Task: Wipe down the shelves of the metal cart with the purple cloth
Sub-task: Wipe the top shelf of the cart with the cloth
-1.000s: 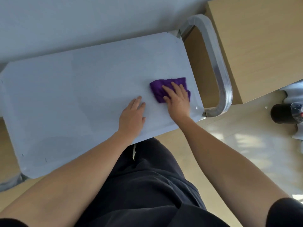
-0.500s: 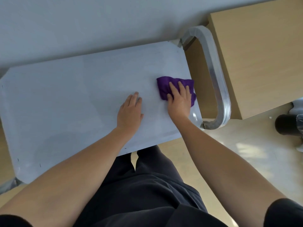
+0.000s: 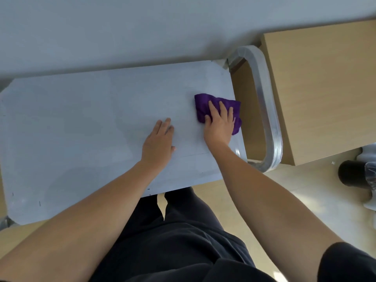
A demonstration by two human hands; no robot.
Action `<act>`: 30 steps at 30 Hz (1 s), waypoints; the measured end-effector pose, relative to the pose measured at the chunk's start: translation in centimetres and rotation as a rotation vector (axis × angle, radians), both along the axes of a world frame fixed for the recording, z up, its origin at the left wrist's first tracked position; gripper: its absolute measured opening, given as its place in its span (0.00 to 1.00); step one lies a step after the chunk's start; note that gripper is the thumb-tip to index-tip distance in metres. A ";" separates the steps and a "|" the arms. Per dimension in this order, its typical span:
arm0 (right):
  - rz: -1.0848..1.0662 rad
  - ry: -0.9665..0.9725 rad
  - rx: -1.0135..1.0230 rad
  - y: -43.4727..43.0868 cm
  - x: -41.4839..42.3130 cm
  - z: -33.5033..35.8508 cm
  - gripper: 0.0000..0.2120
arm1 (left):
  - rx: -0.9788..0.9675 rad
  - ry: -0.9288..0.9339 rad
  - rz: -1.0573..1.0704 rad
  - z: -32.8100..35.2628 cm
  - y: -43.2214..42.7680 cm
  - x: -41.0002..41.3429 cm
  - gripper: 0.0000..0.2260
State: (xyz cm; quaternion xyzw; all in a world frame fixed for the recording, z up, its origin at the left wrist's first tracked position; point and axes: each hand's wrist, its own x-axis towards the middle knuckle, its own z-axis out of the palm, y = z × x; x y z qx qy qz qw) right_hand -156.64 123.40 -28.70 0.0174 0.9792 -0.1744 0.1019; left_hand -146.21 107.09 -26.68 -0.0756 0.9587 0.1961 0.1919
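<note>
While the right hand (image 3: 219,127) presses flat, fingers spread, on the purple cloth (image 3: 201,107) near the top shelf's (image 3: 81,119) right edge beside the cart handle (image 3: 268,119); the left hand (image 3: 158,143) rests open on the shelf.

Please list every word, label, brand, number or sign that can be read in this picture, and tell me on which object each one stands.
There are none. The top shelf of the cart carries only small dark marks near its front edge, no letters. The purple cloth under the right hand, the cart handle and the wooden cabinet are plain.
</note>
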 end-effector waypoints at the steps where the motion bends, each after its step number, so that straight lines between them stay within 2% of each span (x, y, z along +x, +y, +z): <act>1: 0.004 -0.012 0.004 -0.8 0.3 0.1 0.22 | 0.005 0.007 0.016 0.0 0.1 -0.2 0.26; 5: 0.402 0.019 -0.043 -3.0 2.3 0.3 0.22 | 0.011 0.060 0.102 0.0 0.3 -0.8 0.22; 7: 0.520 0.047 -0.056 -2.1 1.1 0.1 0.21 | -0.005 0.082 0.110 0.0 0.3 -0.9 0.22; 9: 0.454 0.079 -0.016 -0.5 -1.1 -0.2 0.20 | -0.019 0.082 0.109 -0.1 0.3 -1.1 0.21; 12: 0.122 0.004 0.048 0.2 -3.7 -0.1 0.22 | -0.043 0.079 0.110 -0.2 0.0 -1.6 0.21; 14: 0.039 -0.024 0.056 -1.5 -3.6 0.3 0.23 | -0.052 0.078 0.105 -0.2 0.0 -2.1 0.21; 15: 0.098 -0.021 0.047 -2.5 -3.1 0.4 0.24 | -0.054 0.077 0.107 -0.1 0.0 -2.3 0.21; 18: 0.501 0.018 -0.029 -4.5 -1.3 0.5 0.22 | -0.063 0.072 0.115 0.1 0.2 -2.9 0.22; 20: 0.626 0.042 -0.048 -3.9 -2.6 0.1 0.21 | -0.054 0.061 0.113 0.0 0.2 -3.0 0.23; 22: 0.550 0.075 -0.015 -2.8 -4.7 -0.3 0.21 | -0.038 0.045 0.101 0.0 0.3 -3.0 0.24; 27: 0.040 -0.031 0.029 -3.5 -8.2 0.2 0.23 | -0.025 0.047 0.101 -0.2 0.2 -3.2 0.23; 28: 0.038 -0.041 0.042 -4.7 -7.8 0.4 0.23 | -0.023 0.056 0.107 -0.2 0.3 -3.2 0.23; 30: 0.216 -0.041 0.018 -7.4 -6.2 0.6 0.24 | -0.017 0.076 0.121 -0.3 0.3 -3.2 0.23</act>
